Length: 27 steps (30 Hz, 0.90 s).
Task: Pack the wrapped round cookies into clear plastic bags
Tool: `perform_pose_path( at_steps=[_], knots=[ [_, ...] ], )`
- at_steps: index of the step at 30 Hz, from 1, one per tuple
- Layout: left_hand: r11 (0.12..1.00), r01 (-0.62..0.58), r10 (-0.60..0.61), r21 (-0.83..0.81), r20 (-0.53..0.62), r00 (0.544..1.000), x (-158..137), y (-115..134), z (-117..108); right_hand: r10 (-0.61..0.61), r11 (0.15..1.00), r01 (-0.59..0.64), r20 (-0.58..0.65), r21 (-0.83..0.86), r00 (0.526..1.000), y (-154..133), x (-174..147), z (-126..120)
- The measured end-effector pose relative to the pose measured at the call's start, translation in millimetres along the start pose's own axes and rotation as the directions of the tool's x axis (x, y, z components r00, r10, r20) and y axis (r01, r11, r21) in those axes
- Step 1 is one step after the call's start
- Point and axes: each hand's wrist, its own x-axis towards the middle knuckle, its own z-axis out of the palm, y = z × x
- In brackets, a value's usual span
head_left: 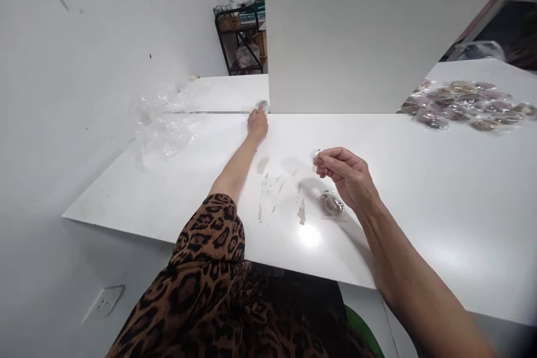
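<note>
My left hand (257, 123) reaches far across the white table (419, 207) to the foot of a white partition, its fingers on a small clear item (263, 104) there. My right hand (348, 176) hovers over the table's middle and pinches a small clear piece (316, 154) between thumb and fingers. Just below that hand lies a small brownish object in a clear packet (331, 204) on the table.
A pile of several packeted brown and purple pieces (465, 103) lies at the far right. Crumpled clear plastic (168, 123) sits at the far left. A white partition (356, 33) stands behind the table. A black shelf cart (241, 39) stands in the background. The tabletop shows scuffed patches (272, 190).
</note>
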Motion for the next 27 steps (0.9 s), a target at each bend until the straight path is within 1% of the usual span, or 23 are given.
perform_pose_path(
  at_steps=[3, 5, 6, 7, 9, 10, 12, 14, 16, 18, 20, 21, 22, 23, 26, 27],
  knots=[
    [0.979, 0.058, -0.081, -0.197, -0.107, 0.991, -7, 1, -16, -0.004, 1.0, 0.004, -0.001, -0.001, 1.0, 0, 1, -1],
    [0.939, 0.112, -0.161, -0.325, -0.127, 0.979, -21, 7, -28, -0.006, 1.0, 0.006, -0.007, 0.013, 1.0, 0, 2, -1],
    [0.904, 0.139, -0.194, -0.405, -0.096, 0.976, -31, 11, -35, -0.003, 1.0, 0.003, -0.013, 0.02, 1.0, 0, 4, -1],
    [0.855, 0.164, -0.21, -0.491, -0.04, 0.977, -44, 15, -41, 0.004, 1.0, -0.004, -0.025, 0.027, 1.0, 1, 5, -1],
    [0.738, 0.225, -0.202, -0.636, 0.109, 0.973, -73, 26, -53, 0.026, 0.999, -0.023, -0.065, 0.04, 0.998, 5, 9, -1],
    [0.688, 0.261, -0.186, -0.677, 0.184, 0.965, -90, 32, -59, 0.037, 0.998, -0.033, -0.087, 0.044, 0.996, 8, 11, -2],
    [0.626, 0.343, -0.173, -0.7, 0.304, 0.937, -124, 44, -67, 0.054, 0.998, -0.05, -0.114, 0.042, 0.992, 16, 15, -2],
    [0.592, 0.416, -0.172, -0.69, 0.396, 0.902, -155, 56, -71, 0.077, 0.997, -0.074, -0.115, 0.033, 0.99, 23, 19, -2],
    [0.566, 0.486, -0.156, -0.666, 0.493, 0.856, -181, 67, -72, 0.108, 0.993, -0.103, -0.098, 0.051, 0.989, 29, 21, -2],
    [0.555, 0.566, -0.135, -0.61, 0.605, 0.785, -200, 74, -71, 0.114, 0.989, -0.107, -0.071, 0.1, 0.991, 32, 23, -2],
    [0.57, 0.628, -0.134, -0.529, 0.695, 0.707, -215, 78, -69, 0.079, 0.987, -0.069, -0.067, 0.143, 0.995, 32, 25, -2],
    [0.586, 0.64, -0.139, -0.497, 0.716, 0.684, -220, 79, -68, 0.059, 0.987, -0.046, -0.081, 0.151, 0.995, 32, 27, -3],
    [0.609, 0.632, -0.145, -0.479, 0.717, 0.682, -224, 80, -67, 0.044, 0.988, -0.028, -0.104, 0.149, 0.994, 31, 28, -4],
    [0.642, 0.606, -0.148, -0.471, 0.699, 0.7, -227, 81, -66, 0.036, 0.99, -0.017, -0.13, 0.142, 0.991, 30, 29, -5],
    [0.77, 0.454, -0.121, -0.449, 0.596, 0.794, -230, 85, -63, 0.023, 0.993, -0.001, -0.184, 0.116, 0.983, 28, 30, -7],
    [0.803, 0.409, -0.107, -0.434, 0.57, 0.815, -229, 87, -61, 0.014, 0.994, 0.007, -0.19, 0.109, 0.982, 28, 30, -6]
  ],
)
